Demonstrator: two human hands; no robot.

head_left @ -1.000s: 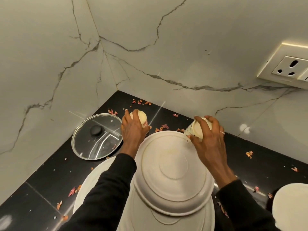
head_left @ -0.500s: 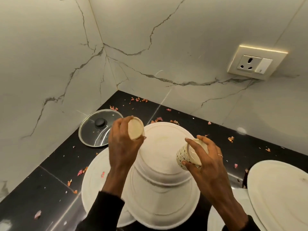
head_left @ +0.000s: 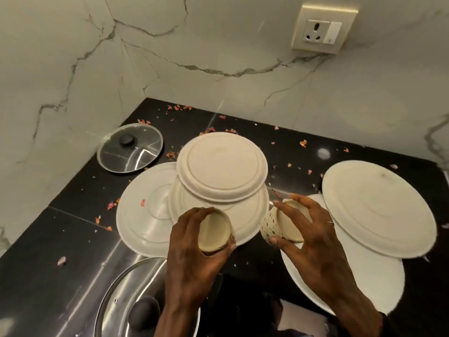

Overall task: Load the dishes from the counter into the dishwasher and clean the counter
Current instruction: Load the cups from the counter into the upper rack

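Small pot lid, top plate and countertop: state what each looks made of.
Small pot lid: clear glass, metal rim, dark knob, likely plastic. Top plate: matte cream, probably ceramic or melamine; upturned, foot ring showing. Countertop: glossy black stone, likely polished granite, mirroring light.

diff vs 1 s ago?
Both hands pulled back from the far counter toward the person, left hand carrying one cup, right hand the patterned cup. Grips unchanged. Plate stack, glass lid and scattered petals stayed put.
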